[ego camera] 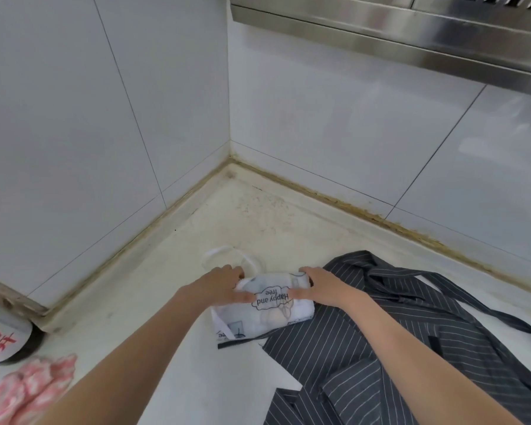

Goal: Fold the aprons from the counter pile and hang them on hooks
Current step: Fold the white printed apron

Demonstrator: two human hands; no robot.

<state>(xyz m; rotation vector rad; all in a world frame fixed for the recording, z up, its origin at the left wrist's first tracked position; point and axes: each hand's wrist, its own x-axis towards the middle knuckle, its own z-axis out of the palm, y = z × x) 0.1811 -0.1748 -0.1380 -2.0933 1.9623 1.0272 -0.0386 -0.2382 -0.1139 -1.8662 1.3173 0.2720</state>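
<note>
I'm looking down into a corner of an off-white stone surface [172,317], stained and speckled towards the back where it meets the walls. Yellow-brown grime runs along the seam on both sides. The walls are large glossy white tiles [334,118] with thin dark grout lines. A brushed stainless steel hood edge [411,35] crosses the upper right of the frame.

Centre, slightly low: a folded white printed apron [267,317] lies on the surface, with "Happy and free" lettering in a cloud outline on top. Its white loop strap [227,253] trails out behind it towards the corner. My left hand [218,286] grips the bundle's left end, fingers curled over the far edge, thumb on top. My right hand [322,285] grips the right end the same way. Both hands are closed round the fabric.

Lower right: a dark grey pinstriped apron [396,348] lies spread out and rumpled, straps loose, touching the white bundle and running under its right and near edges.

Lower left edge: a pink and white patterned cloth [34,388], bunched. Just above it, a round container with a white lid and red characters [0,338], partly cut off by the frame.
</note>
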